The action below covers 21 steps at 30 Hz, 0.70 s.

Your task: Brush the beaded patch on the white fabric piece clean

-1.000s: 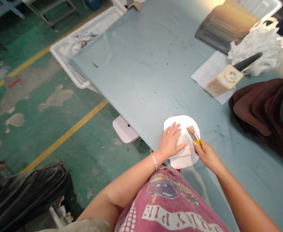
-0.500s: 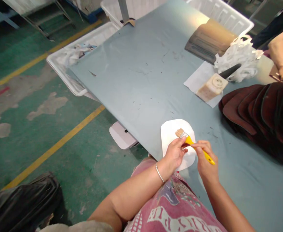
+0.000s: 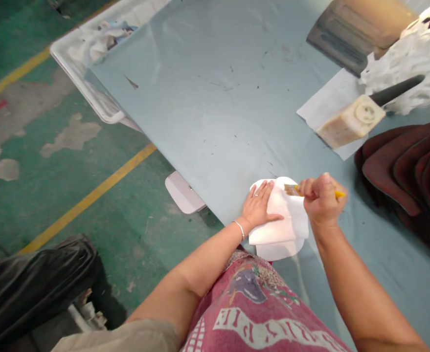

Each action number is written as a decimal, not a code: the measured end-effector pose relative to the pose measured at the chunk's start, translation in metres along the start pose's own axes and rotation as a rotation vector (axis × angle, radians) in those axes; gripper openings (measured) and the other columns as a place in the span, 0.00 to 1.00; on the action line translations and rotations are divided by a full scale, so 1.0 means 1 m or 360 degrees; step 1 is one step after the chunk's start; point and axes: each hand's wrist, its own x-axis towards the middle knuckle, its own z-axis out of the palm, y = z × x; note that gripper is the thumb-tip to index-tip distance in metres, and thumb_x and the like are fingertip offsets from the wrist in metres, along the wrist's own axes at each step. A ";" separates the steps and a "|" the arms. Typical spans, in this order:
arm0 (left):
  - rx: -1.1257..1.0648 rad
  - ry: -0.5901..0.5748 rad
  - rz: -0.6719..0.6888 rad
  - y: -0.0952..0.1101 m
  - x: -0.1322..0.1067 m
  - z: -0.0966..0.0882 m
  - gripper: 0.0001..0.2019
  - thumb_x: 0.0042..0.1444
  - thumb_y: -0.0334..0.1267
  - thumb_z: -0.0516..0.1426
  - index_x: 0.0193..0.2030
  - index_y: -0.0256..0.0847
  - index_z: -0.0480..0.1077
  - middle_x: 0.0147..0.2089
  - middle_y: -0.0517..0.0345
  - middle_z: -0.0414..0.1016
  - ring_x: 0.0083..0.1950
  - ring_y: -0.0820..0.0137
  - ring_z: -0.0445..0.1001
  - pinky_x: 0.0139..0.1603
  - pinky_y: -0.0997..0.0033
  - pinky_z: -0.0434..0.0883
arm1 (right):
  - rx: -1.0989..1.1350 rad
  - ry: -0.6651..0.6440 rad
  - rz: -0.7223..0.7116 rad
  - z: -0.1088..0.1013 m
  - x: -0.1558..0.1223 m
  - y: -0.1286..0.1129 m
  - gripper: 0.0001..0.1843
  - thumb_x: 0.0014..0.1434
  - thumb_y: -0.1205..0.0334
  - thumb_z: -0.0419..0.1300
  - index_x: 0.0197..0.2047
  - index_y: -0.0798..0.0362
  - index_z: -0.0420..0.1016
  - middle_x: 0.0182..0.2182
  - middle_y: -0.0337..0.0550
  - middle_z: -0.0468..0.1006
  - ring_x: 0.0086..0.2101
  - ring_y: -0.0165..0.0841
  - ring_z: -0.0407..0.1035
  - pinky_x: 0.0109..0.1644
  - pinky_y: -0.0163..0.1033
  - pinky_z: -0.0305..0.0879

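My left hand (image 3: pixel 259 205) lies flat with its fingers spread on a white sheet (image 3: pixel 279 230), which rests over another rounded white piece (image 3: pixel 282 251) near the table edge. In my right hand (image 3: pixel 324 198) is a paintbrush (image 3: pixel 291 189) with a yellow handle, gripped in a closed fist. Its bristles point left and meet the upper right part of the white sheet, just beyond my left fingers.
To the right is a stack of dark brown shaped pieces (image 3: pixel 401 171). A cream, box-shaped container (image 3: pixel 350 122) lies on white paper (image 3: pixel 328 98), beside tangled white strips (image 3: pixel 416 58). A white plastic bin (image 3: pixel 108 115) adjoins the table's left edge (image 3: pixel 178 181).
A white sheet now covers most of the rounded white piece. My left hand has left the brush and flattened on the sheet. My right hand has shifted its grip into a fist.
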 end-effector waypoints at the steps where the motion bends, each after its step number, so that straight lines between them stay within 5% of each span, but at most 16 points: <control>1: 0.0015 -0.0010 0.0001 -0.001 0.000 0.001 0.61 0.52 0.68 0.59 0.78 0.33 0.31 0.80 0.42 0.42 0.81 0.58 0.35 0.79 0.49 0.37 | 0.0018 0.0014 -0.0047 0.005 0.002 0.001 0.32 0.66 0.45 0.60 0.19 0.49 0.51 0.14 0.29 0.49 0.15 0.24 0.45 0.23 0.37 0.47; 3: 0.0054 -0.0021 0.0010 -0.004 -0.001 0.003 0.64 0.50 0.70 0.60 0.77 0.30 0.32 0.80 0.40 0.40 0.81 0.56 0.33 0.79 0.50 0.37 | 0.0023 0.0051 -0.0082 0.013 0.002 0.008 0.32 0.67 0.43 0.59 0.19 0.49 0.51 0.14 0.28 0.47 0.14 0.24 0.46 0.23 0.37 0.48; 8: 0.0162 0.0020 -0.0010 -0.006 -0.001 0.007 0.62 0.51 0.70 0.59 0.77 0.27 0.36 0.80 0.36 0.38 0.81 0.54 0.30 0.79 0.49 0.38 | -0.0148 -0.0033 0.0304 0.016 -0.002 0.038 0.33 0.66 0.40 0.58 0.19 0.48 0.51 0.13 0.29 0.50 0.14 0.25 0.48 0.21 0.37 0.47; 13: 0.0318 -0.0018 -0.0075 -0.002 -0.002 0.009 0.62 0.52 0.73 0.55 0.77 0.26 0.36 0.80 0.35 0.36 0.80 0.51 0.29 0.78 0.44 0.40 | -0.0069 0.0009 0.0011 0.016 0.004 0.036 0.31 0.67 0.43 0.58 0.19 0.48 0.52 0.14 0.28 0.48 0.14 0.25 0.47 0.21 0.37 0.49; 18: 0.0391 -0.0007 -0.0117 -0.001 -0.003 0.008 0.62 0.51 0.74 0.54 0.76 0.24 0.39 0.80 0.36 0.35 0.80 0.50 0.28 0.78 0.44 0.41 | -0.0338 -0.0002 0.0166 0.017 0.010 0.044 0.32 0.65 0.40 0.60 0.18 0.50 0.57 0.14 0.32 0.55 0.15 0.26 0.52 0.19 0.35 0.48; 21: 0.0405 -0.0011 -0.0094 -0.002 -0.004 0.008 0.63 0.51 0.75 0.54 0.77 0.24 0.39 0.80 0.38 0.34 0.80 0.51 0.28 0.78 0.44 0.41 | -0.0233 0.0038 0.0028 0.022 0.015 0.033 0.31 0.64 0.42 0.62 0.18 0.49 0.55 0.13 0.30 0.54 0.14 0.25 0.52 0.19 0.35 0.49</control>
